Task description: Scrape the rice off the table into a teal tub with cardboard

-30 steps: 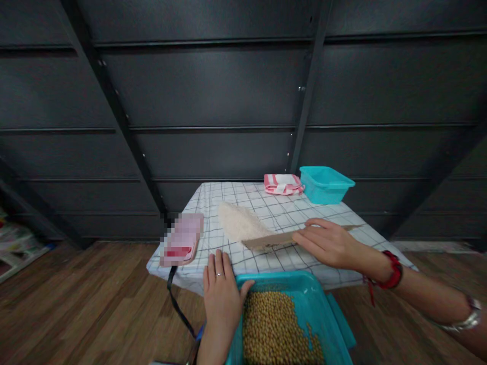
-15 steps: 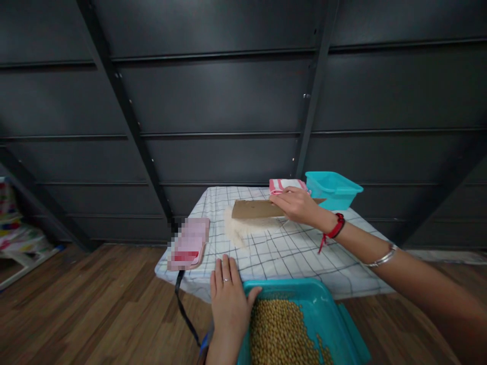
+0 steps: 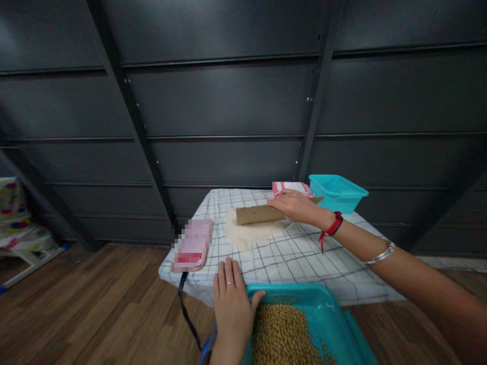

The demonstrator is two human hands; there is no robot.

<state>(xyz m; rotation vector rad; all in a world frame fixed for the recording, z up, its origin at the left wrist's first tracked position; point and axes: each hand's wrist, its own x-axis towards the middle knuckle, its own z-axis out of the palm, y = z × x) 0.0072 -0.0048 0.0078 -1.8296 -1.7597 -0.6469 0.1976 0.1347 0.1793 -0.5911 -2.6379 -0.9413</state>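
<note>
My right hand [image 3: 294,205] grips a brown cardboard strip [image 3: 258,215] from above, its fingers closed round the upper edge. The strip stands on its long side at the back of a flat pile of pale grains like rice [image 3: 251,234], hiding part of it. My left hand [image 3: 233,299] rests with fingers stretched out over the front edge of the cloth. Its thumb touches the rim of a teal tray [image 3: 304,289]. Inside the tray, yellowish-brown beans like soybeans [image 3: 283,332] are heaped toward the left; the tray's near end is out of view.
A checked white cloth [image 3: 297,258] covers the table. At its left lies a pink phone-like object [image 3: 192,246], partly pixelated, with a black strap [image 3: 186,314] hanging down. A folded pink-and-white cloth [image 3: 291,188] and a turquoise bin [image 3: 338,195] stand at the back, before a dark panelled wall [image 3: 220,101].
The left end of the cardboard strip has dipped slightly toward the grains, still in my right hand. My left hand stays by the tray corner. The whole view has shifted a little.
</note>
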